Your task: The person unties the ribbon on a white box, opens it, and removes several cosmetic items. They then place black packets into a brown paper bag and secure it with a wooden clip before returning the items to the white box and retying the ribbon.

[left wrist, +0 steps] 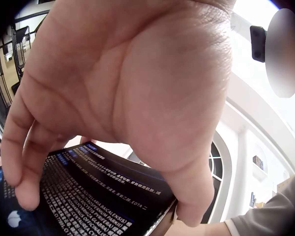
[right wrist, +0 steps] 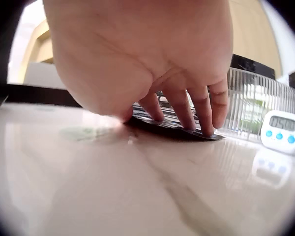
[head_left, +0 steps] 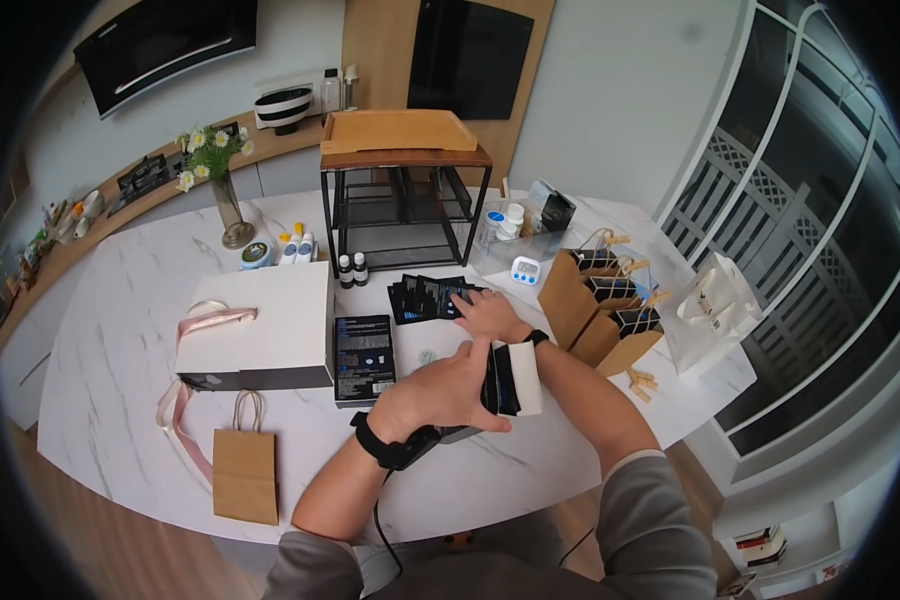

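My left hand [head_left: 445, 388] holds a black box with a raised white flap [head_left: 526, 378], thumb on one side and fingers on the other. In the left wrist view, pale print covers the black panel [left wrist: 83, 189], and the fingertips lie along it at the left. My right hand [head_left: 495, 315] reaches over several fanned black sachets [head_left: 418, 300] on the marbled table. Seen from the right wrist, its fairly straight fingers touch a shiny sachet [right wrist: 172, 125], with the thumb at the near edge. A second black box [head_left: 365, 357] lies left of the left hand.
A large white box [head_left: 260, 325] with pink ribbon and a brown paper bag [head_left: 245, 475] are at left. Behind stands a black rack [head_left: 405, 205]. To the right are a white timer [head_left: 525, 270], paper bags with clothespins [head_left: 595, 315] and a white bag [head_left: 712, 315].
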`<state>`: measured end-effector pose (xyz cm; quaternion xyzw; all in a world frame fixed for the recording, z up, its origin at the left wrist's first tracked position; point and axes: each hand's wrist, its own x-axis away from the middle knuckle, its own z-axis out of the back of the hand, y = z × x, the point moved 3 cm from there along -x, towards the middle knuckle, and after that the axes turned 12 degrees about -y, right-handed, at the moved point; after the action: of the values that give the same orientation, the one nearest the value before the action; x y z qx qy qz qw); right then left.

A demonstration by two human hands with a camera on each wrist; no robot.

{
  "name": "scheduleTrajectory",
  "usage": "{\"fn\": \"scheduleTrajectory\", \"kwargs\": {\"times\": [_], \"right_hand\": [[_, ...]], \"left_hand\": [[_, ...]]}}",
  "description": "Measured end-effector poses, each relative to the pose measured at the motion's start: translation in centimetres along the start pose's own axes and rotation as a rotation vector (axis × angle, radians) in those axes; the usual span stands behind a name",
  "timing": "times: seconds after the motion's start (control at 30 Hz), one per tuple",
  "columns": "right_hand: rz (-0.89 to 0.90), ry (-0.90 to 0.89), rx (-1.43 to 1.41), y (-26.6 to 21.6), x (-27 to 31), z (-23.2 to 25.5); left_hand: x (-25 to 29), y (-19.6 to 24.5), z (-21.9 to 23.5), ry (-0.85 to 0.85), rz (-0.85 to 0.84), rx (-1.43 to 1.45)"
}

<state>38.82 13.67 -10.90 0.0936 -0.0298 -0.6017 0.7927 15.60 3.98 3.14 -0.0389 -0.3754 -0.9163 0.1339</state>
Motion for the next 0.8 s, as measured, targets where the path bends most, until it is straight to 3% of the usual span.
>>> {"fn": "scheduleTrajectory", "kwargs": {"times": [0.03, 0.1, 0.17, 0.23, 0.27, 0.3, 0.37, 0.43, 0.5, 0.6, 0.63, 0.7, 0.73, 0.8], "right_hand": [[-0.002, -0.005, -0.003, -0.4, 0.3, -0.1], [-0.052, -0.215, 0.161, -0.9, 0.9, -0.7], [-0.018, -0.167, 0.184, -1.3, 2.6, 0.6], [0.168, 0.108, -0.106, -1.1, 4.8, 2.5], [0.211, 0.044, -0.494, -0.5, 5.7, 4.0], [0.210, 0.044, -0.496, -0.3, 6.3, 5.7], [-0.240, 0.008, -0.339, 1.3, 7.5, 8.7], [-0.365, 0.249, -0.543, 1.7, 9.6, 13.8], [-0.329, 0.433, -0.635, 3.3, 11.4, 16.7], [-0.320, 0.451, -1.025, 3.7, 13.7, 21.4], [-0.327, 0.417, -1.165, 2.7, 14.4, 23.5], [-0.403, 0.243, -1.183, 1.2, 15.8, 26.8], [-0.405, 0.244, -1.185, 0.9, 16.2, 27.7], [-0.377, -0.034, -1.116, 0.4, 16.5, 28.4]], "left_hand": [[-0.1, -0.1, 0.1, 0.027, -0.018, 0.013], [-0.1, 0.0, 0.2, 0.063, -0.009, 0.049], [-0.6, -0.8, 0.0, 0.132, 0.010, -0.012], [-0.8, -1.1, -0.2, 0.169, -0.006, -0.023], [-0.6, -0.8, 0.2, 0.156, 0.003, -0.009], [-0.5, -0.6, 0.3, 0.144, 0.011, 0.005], [-0.5, -1.0, 0.0, 0.160, -0.002, -0.009], [-0.7, -0.9, 0.0, 0.162, 0.007, 0.008], [-0.8, -0.8, 0.0, 0.144, 0.016, 0.014], [-0.9, -0.7, -0.1, 0.192, 0.023, -0.003], [-0.9, -0.5, -0.1, 0.187, 0.023, -0.002], [-0.9, -0.2, -0.1, 0.191, 0.063, 0.002], [-1.0, -0.2, -0.2, 0.188, 0.063, 0.002], [-1.1, -0.3, -0.3, 0.197, 0.103, -0.017]]}}
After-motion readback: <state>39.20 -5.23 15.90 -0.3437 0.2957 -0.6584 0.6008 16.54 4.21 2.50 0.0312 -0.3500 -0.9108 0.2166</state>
